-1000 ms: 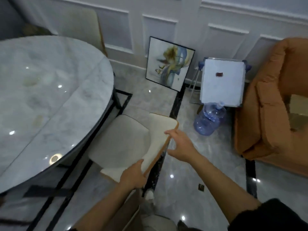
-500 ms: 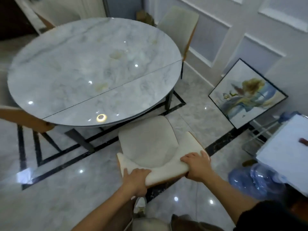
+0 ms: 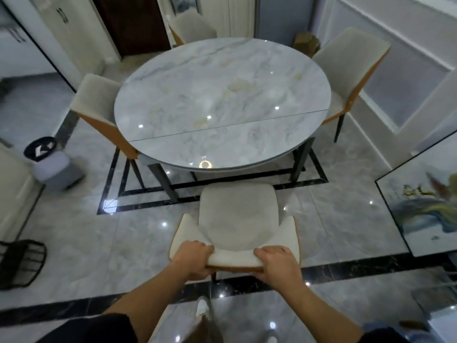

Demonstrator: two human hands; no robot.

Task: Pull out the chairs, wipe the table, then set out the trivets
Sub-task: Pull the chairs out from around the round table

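Observation:
A cream-upholstered chair [image 3: 236,211] with an orange back stands on the floor in front of me, its seat clear of the round marble table [image 3: 222,102]. My left hand [image 3: 191,258] grips the left part of its backrest top. My right hand [image 3: 279,263] grips the right part. Three more chairs stand at the table: one at the left [image 3: 96,105], one at the right [image 3: 351,68] and one at the far side [image 3: 193,28]. The tabletop shows pale yellowish stains near its middle. No trivets or cloth are in view.
A framed painting [image 3: 425,204] leans against the wall at the right. A grey bin with a dark liner [image 3: 49,164] stands at the left, and a black wire basket [image 3: 19,263] lies nearer me. A dark door [image 3: 131,21] is beyond the table.
My view has swung left until I face the table squarely. Both hands closed on the backrest, and the chair has come out from under the table toward me.

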